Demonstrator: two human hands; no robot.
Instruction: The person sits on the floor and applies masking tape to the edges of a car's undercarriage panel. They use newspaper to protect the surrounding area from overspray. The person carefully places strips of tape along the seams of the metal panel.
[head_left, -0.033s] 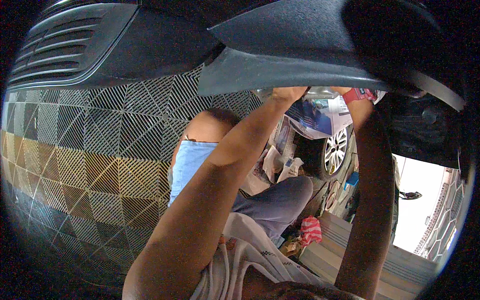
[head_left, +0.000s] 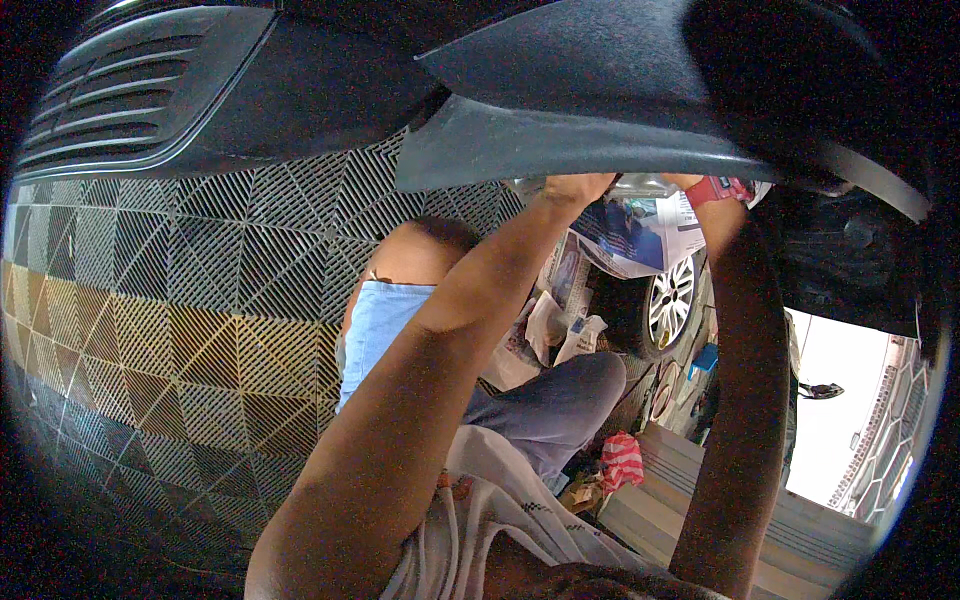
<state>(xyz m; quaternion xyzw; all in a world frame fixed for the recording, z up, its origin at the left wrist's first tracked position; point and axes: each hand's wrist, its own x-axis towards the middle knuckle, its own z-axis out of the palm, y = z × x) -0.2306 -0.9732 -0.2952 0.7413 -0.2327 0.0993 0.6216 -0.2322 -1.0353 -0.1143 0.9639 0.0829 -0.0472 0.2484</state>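
Both my arms reach up to the lower edge of a dark grey, curved vehicle panel (head_left: 580, 140). My left hand (head_left: 580, 187) is at that edge; its fingers are hidden behind the panel. Only the wrist end of my right hand (head_left: 688, 182) shows, beside a red wristband (head_left: 722, 190); the panel covers its fingers. Between the hands lies a shiny, see-through piece (head_left: 640, 187), partly hidden, whose kind I cannot make out. Just below it hangs a printed newspaper sheet (head_left: 640, 240). Whether either hand grips anything does not show.
A ribbed dark trim part (head_left: 120, 95) juts in at the upper left. Below are grid floor tiles (head_left: 200, 240), my bent knee (head_left: 425, 250), crumpled newspaper (head_left: 550, 325), a spoked wheel (head_left: 670, 305), a blue box (head_left: 704, 359) and a red-and-white striped bag (head_left: 621, 460).
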